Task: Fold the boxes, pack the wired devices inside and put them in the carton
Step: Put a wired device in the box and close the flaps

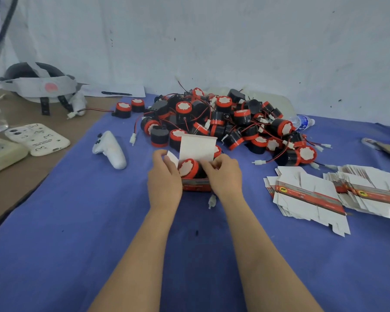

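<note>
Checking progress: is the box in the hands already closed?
No, the white lid flap of the small red-and-white cardboard box stands upright, and a red-capped black device shows inside.

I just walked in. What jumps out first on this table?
A big heap of black-and-red wired devices fills the far middle of the blue cloth. In front, the left hand and right hand hold an open box with one device inside; flat boxes lie stacked at right.
</note>
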`<action>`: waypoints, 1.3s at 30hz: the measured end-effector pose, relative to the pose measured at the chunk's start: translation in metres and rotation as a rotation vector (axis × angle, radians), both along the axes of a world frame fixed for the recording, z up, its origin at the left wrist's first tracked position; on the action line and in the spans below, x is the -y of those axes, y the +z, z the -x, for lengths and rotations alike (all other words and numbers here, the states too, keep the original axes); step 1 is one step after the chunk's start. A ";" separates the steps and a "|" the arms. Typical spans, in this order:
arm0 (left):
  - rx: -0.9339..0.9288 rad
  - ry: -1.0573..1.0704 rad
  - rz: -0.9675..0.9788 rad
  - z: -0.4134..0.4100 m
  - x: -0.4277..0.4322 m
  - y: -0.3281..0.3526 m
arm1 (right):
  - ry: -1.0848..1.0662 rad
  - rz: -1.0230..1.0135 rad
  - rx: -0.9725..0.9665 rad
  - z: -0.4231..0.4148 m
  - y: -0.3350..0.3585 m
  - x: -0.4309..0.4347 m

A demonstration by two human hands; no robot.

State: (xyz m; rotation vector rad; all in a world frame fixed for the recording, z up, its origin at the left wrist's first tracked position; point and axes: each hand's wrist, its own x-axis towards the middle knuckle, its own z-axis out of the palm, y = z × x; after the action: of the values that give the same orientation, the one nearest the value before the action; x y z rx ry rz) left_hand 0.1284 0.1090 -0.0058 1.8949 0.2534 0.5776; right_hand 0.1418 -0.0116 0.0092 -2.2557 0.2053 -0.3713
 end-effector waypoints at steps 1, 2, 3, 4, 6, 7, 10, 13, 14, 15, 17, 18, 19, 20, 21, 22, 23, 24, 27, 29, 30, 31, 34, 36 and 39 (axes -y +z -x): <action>-0.009 0.006 0.042 -0.001 -0.002 0.000 | 0.004 0.016 0.005 -0.001 -0.001 0.000; -0.023 0.006 0.081 -0.002 -0.003 -0.001 | -0.003 0.042 0.010 -0.002 0.000 0.001; -0.036 0.000 0.103 -0.003 -0.004 -0.002 | -0.014 0.056 0.020 -0.002 0.000 0.002; -0.048 -0.008 0.111 -0.003 -0.004 -0.003 | -0.030 0.067 0.029 -0.002 0.000 0.002; -0.059 -0.040 0.117 -0.001 -0.003 -0.003 | -0.071 0.074 0.049 -0.003 0.000 0.002; -0.069 -0.063 0.121 -0.001 -0.003 -0.003 | -0.086 0.080 0.051 -0.002 0.000 0.000; -0.149 -0.134 0.049 -0.002 -0.002 -0.005 | -0.107 0.219 0.060 0.001 0.003 -0.003; -0.185 -0.184 -0.074 -0.003 -0.001 -0.006 | -0.105 0.502 0.036 0.002 0.005 -0.004; -0.189 -0.196 -0.074 -0.002 -0.001 -0.005 | -0.102 0.542 0.001 0.003 0.007 -0.006; -0.187 -0.206 -0.061 -0.002 0.000 -0.005 | -0.097 0.548 -0.043 0.003 0.008 -0.008; -0.190 -0.203 -0.049 -0.002 0.004 -0.004 | -0.084 0.529 -0.138 0.002 0.012 -0.011; -0.202 -0.192 -0.056 -0.002 0.006 -0.004 | -0.067 0.531 -0.182 0.002 0.015 -0.012; -0.213 -0.184 -0.057 -0.002 0.008 -0.004 | -0.039 0.539 -0.227 0.001 0.017 -0.011; -0.224 -0.183 -0.044 -0.002 0.009 -0.004 | -0.004 0.545 -0.271 -0.001 0.019 -0.010; -0.234 -0.187 -0.020 -0.003 0.010 -0.004 | 0.039 0.546 -0.310 -0.004 0.020 -0.008; -0.245 -0.196 0.006 -0.003 0.010 -0.003 | 0.088 0.547 -0.341 -0.006 0.021 -0.006; -0.251 -0.203 0.026 -0.003 0.011 -0.003 | 0.141 0.543 -0.358 -0.007 0.022 -0.003; -0.247 -0.206 0.040 -0.003 0.011 -0.003 | 0.190 0.523 -0.354 -0.006 0.024 0.000; -0.207 -0.183 0.074 -0.002 0.013 -0.003 | 0.209 0.371 -0.241 0.005 0.034 0.015; -0.169 -0.151 0.118 -0.001 0.013 -0.003 | 0.183 0.311 -0.230 0.013 0.043 0.027; -0.150 -0.132 0.146 -0.001 0.013 -0.003 | 0.199 0.276 -0.265 0.018 0.046 0.032; -0.131 -0.118 0.175 -0.002 0.013 -0.003 | 0.229 0.242 -0.310 0.023 0.050 0.034; -0.098 -0.111 0.230 -0.005 0.014 -0.003 | 0.299 0.182 -0.357 0.034 0.054 0.032; -0.085 -0.117 0.236 -0.005 0.016 -0.004 | 0.306 0.152 -0.345 0.036 0.054 0.032; -0.073 -0.104 0.244 -0.005 0.017 -0.006 | 0.316 0.168 -0.359 0.037 0.054 0.032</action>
State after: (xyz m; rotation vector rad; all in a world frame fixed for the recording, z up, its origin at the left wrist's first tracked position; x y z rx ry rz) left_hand 0.1338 0.0917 -0.0114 1.6830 0.2590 0.3888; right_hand 0.1051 -0.0433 0.0633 -2.4581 -0.0012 0.1926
